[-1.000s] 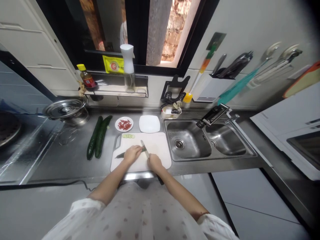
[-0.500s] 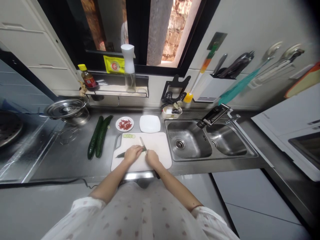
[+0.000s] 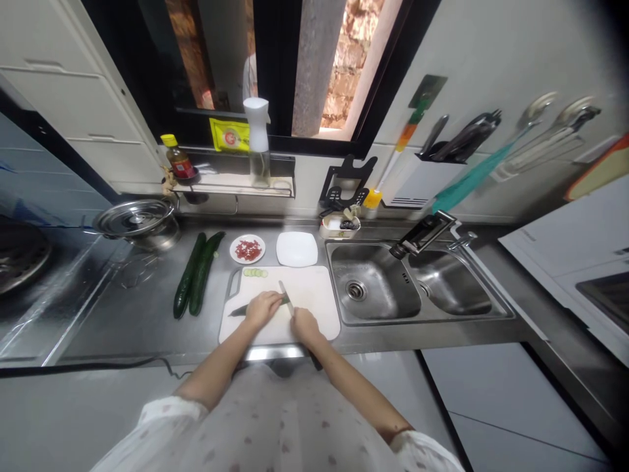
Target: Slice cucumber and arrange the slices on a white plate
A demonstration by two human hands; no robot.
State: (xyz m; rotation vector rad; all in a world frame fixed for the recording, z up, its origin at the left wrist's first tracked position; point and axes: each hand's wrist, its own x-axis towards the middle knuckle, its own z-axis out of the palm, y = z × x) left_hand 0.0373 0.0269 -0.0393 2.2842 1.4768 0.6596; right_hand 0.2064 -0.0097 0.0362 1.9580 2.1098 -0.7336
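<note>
On the white cutting board (image 3: 314, 288), my left hand (image 3: 264, 308) is closed over a dark green cucumber piece (image 3: 240, 310), whose tapered end sticks out to the left. My right hand (image 3: 305, 326) grips a knife (image 3: 285, 295), its blade angled up and left against the cucumber's right end. Several pale cucumber slices (image 3: 255, 273) lie in a row near the board's top left. Two whole cucumbers (image 3: 197, 275) rest side by side on the counter, left of the board. Behind the board are a small plate of chopped red pieces (image 3: 248, 249) and a white square plate (image 3: 297, 249).
A double sink (image 3: 373, 282) with a black faucet (image 3: 420, 235) adjoins the board on the right. At the left stands a lidded steel pot (image 3: 140, 223). A shelf (image 3: 230, 185) under the window holds a sauce bottle (image 3: 179, 160) and a spray bottle (image 3: 258, 144).
The view has shifted slightly, so everything sits a little lower. My right hand and the knife have moved slightly right relative to the left hand, which stays on the cucumber.
</note>
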